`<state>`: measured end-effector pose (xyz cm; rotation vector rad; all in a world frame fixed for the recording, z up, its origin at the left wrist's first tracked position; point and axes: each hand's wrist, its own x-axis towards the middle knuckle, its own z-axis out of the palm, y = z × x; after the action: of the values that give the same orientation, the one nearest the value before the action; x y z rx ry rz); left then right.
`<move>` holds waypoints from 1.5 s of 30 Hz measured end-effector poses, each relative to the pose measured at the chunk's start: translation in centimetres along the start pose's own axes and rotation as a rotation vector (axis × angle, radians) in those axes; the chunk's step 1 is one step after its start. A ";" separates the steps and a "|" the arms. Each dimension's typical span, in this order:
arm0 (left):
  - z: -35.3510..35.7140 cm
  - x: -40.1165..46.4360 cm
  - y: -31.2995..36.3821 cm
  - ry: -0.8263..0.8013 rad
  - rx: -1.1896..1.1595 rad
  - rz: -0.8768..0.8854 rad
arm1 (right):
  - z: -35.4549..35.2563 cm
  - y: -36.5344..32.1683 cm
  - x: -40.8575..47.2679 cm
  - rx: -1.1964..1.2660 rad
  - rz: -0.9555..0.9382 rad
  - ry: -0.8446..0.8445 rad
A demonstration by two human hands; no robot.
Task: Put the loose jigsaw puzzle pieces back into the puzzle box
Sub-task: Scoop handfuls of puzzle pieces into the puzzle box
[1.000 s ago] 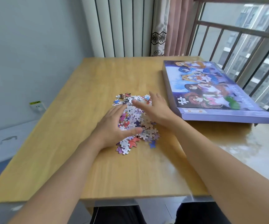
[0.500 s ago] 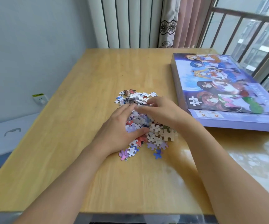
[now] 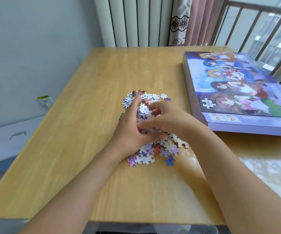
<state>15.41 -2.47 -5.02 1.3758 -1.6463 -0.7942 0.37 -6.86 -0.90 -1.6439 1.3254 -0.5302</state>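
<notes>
So the loose puzzle pieces point(image 3: 153, 149) are sitting in 1 messy heap around the middle of the wooden table point(image 3: 85, 115), and both hands are working on them from either side; looks to me like the gathering step, scooping the pile together before any of it goes in the box. The left hand point(image 3: 131, 130) is cupping the heap's left edge, fingers pressed together and pointing away from the person, thumb tucked under toward the other hand; the right hand point(image 3: 166, 120) is arching over the top with fingers curled down into the pieces, seemingly grabbing a bunch, though I can't tell how many it's really holding. The puzzle box point(image 3: 237, 92) is lying flat at the right of the table, near the pile but apart from it, and its lid is looking closed; so I'm guessing the next move is needing 1 hand free to open it first.
</notes>
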 end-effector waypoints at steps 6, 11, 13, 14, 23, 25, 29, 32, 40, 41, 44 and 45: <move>-0.2 -0.1 0.1 -0.013 -0.063 0.044 | 1.2 -0.5 -0.1 -0.066 -0.039 0.047; -0.4 0.2 -0.1 0.004 -0.131 0.102 | 1.4 -0.7 0.0 -0.023 -0.050 0.134; -0.5 0.3 -0.2 0.001 -0.133 0.120 | 1.2 -0.6 -0.1 0.012 -0.040 0.132; -0.6 0.3 -0.3 -0.002 -0.137 0.125 | 1.1 -0.5 -0.1 0.036 -0.028 0.122; -0.8 0.3 -0.3 0.124 -0.103 0.155 | -0.8 -0.2 0.0 0.664 0.109 -0.004; -0.8 0.3 -0.2 0.155 -0.123 0.123 | -1.0 -0.4 0.0 0.841 0.146 -0.048; -0.7 0.2 0.1 0.143 -0.130 0.135 | -0.7 -0.5 -0.1 0.984 0.203 -0.091; -0.6 0.2 0.0 0.108 -0.141 0.136 | -0.6 -0.7 -0.3 1.106 0.242 -0.104; -0.6 0.3 -0.2 0.177 -0.045 0.185 | 0.4 -0.9 -0.3 1.170 0.294 -0.043; -0.6 0.3 -0.1 0.189 -0.025 0.188 | 0.5 -0.9 -0.3 1.175 0.297 -0.036; -0.7 0.2 0.1 0.267 0.020 0.196 | 0.4 -0.9 -0.1 1.206 0.307 -0.001; -0.7 0.2 0.2 0.299 0.028 0.192 | 0.4 -0.9 -0.2 1.209 0.307 0.011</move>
<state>15.93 -2.57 -4.52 1.2640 -1.5295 -0.4320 1.11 -6.55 -0.30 -0.4355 0.8940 -0.9001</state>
